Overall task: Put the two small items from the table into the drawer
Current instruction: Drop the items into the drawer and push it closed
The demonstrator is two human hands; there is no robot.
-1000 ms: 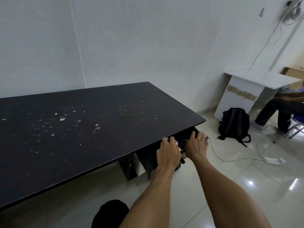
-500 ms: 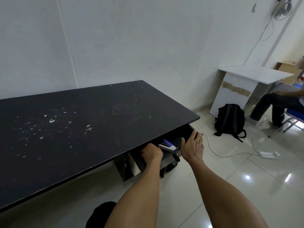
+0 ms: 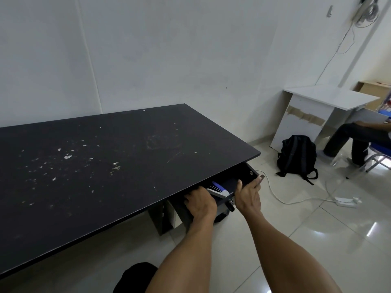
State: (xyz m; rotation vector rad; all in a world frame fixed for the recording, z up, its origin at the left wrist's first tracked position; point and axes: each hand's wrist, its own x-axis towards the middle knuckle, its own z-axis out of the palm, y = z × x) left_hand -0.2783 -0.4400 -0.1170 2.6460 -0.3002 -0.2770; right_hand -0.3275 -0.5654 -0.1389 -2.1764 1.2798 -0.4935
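Observation:
Under the right end of the black table (image 3: 105, 166) a dark drawer (image 3: 246, 173) stands pulled out. In its front part lie small items, a blue and white one (image 3: 219, 190) with a dark piece beside it; I cannot tell them apart clearly. My left hand (image 3: 201, 203) is curled over the left part of the drawer's front edge, next to the items. My right hand (image 3: 248, 196) grips the front edge further right, thumb inside the drawer and fingers outside. A key (image 3: 230, 205) hangs from the drawer's lock between my hands.
A black backpack (image 3: 297, 157) sits on the tiled floor to the right. A white cable (image 3: 296, 200) runs to a power strip (image 3: 346, 201). Behind stand a white desk (image 3: 330, 98) and a seated person's legs (image 3: 349, 140) on a blue chair (image 3: 378, 153).
My left hand has drawn back from over the items to the drawer's front edge, so they now show inside. My right hand stays on the front. The view swung left.

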